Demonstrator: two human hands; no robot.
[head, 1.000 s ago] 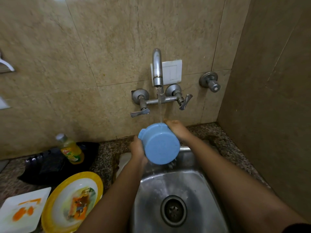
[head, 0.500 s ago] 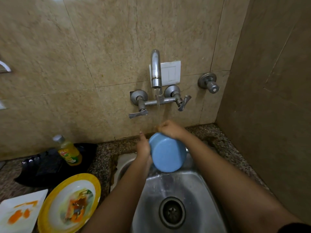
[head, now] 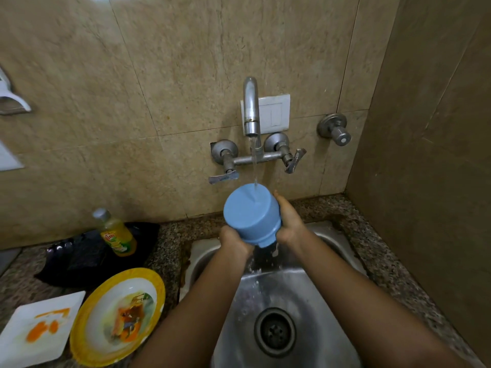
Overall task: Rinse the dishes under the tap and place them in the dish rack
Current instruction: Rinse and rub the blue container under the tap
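Blue plastic cup sits between both hands over the steel sink, under the tap, whose stream lands on its upturned base. Its long axis is tilted: base up toward the spout, mouth down toward the basin, with water draining out below. The left grip curls round the lower wall near the mouth. The right grip wraps the opposite side.

No dish rack shows plainly. A black tray-like thing lies on the surface to the left and may be it. If so, the cup must travel leftward, and the left grip is nearer. A yellow-rimmed plate and a white square plate wait there, soiled.
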